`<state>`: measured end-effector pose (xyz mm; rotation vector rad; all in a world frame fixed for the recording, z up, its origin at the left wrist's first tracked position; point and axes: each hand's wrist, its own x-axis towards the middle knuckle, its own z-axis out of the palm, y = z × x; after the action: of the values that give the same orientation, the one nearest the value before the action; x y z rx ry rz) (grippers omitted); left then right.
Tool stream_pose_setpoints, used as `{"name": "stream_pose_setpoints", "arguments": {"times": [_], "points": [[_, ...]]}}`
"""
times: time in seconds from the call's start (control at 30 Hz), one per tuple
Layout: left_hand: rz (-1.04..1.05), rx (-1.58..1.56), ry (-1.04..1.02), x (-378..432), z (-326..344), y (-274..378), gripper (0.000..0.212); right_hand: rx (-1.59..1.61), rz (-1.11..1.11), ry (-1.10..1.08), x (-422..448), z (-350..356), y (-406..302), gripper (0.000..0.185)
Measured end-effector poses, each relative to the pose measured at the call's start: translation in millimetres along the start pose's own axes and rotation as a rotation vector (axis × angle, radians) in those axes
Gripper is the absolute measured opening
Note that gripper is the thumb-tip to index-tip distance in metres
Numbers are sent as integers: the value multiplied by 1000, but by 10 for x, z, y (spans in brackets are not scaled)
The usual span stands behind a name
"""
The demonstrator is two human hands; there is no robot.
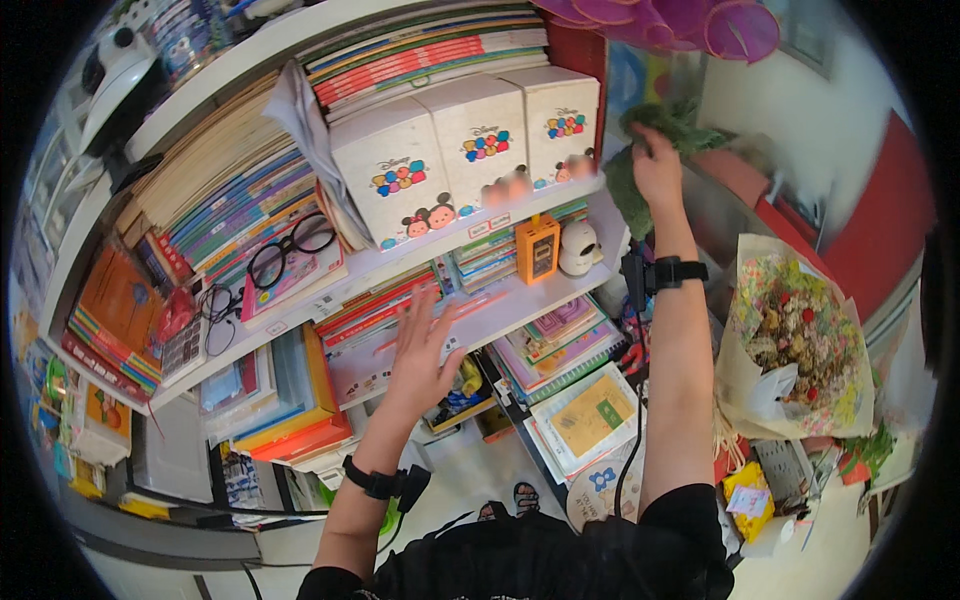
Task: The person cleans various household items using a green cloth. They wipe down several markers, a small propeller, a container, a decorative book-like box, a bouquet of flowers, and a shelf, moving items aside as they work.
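My right hand (658, 169) grips a dark green cloth (628, 191) beside the right end of a white shelf unit (604, 187). Part of the cloth hangs below my fingers and part sticks out above them. Fingers spread, my left hand (421, 360) hovers palm down before the lower shelf and holds nothing. Whether it touches the shelf edge I cannot tell. Three white cartoon-printed boxes (487, 139) stand side by side on the upper shelf. An orange box-shaped object (538, 251) and a white pan-tilt camera (579, 249) sit on the shelf below, between my hands.
Black-rimmed glasses (291, 251) rest on a pink book, left of the boxes, near a calculator (184, 346). Stacked notebooks (566, 349) lie below the shelves. At the right stands a wrapped bouquet (799, 345); purple mesh (667, 22) hangs above. Cables run from both wristbands.
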<state>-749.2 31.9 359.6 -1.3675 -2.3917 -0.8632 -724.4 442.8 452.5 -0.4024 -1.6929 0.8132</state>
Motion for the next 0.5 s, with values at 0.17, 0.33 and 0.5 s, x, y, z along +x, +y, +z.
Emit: {"name": "stream_pose_setpoints", "arguments": {"times": [0.17, 0.33, 0.5], "points": [[160, 180, 139, 352, -262, 319, 59, -388, -182, -196, -220, 103, 210, 41], [152, 98, 257, 421, -413, 268, 58, -282, -272, -47, -789, 136, -213, 44], [130, 33, 377, 419, -353, 254, 54, -188, -181, -154, -1263, 210, -469, 44]]}}
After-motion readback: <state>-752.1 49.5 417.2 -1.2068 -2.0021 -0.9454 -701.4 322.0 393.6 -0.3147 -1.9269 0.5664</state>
